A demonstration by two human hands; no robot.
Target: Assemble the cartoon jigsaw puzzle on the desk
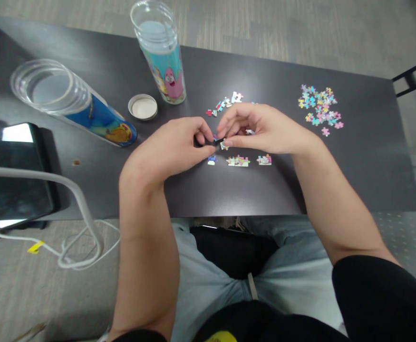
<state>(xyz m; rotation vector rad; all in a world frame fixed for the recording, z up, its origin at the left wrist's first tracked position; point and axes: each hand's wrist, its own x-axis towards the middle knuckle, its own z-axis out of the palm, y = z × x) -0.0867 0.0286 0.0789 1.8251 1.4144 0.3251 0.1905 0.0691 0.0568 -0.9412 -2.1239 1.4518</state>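
Pale yellow and white, one small jigsaw piece [224, 145] sits right at the thumb tip of the right hand [254, 129], just above the middle of the bench [364, 166] as we look down. That hand arches over with its fingers curled, and whether it truly pinches the piece, I cannot tell! Across from it comes the left hand [179, 147], index finger and thumb pointing inward with a gap between their tips; a purple-blue piece [215, 137] lies right by them, and its grip is unclear too.

Just below, three parts line up: a blue-and-white piece [211, 160], a joined strip [238, 161] and a shorter section [264, 160] on the right. Above the hands, loose pieces [225, 103] run in a slanting line, a red one at its left end. Far right, a pastel heap of pieces [321, 108]!

Over to the left, a round lid [142, 107] rests between two clear-topped canisters, one turquoise with a pink cartoon figure [168, 71], one deep blue [97, 116]. Beyond them lies a glossy black device [15, 173], a thick white cable [75, 190] curving across it.
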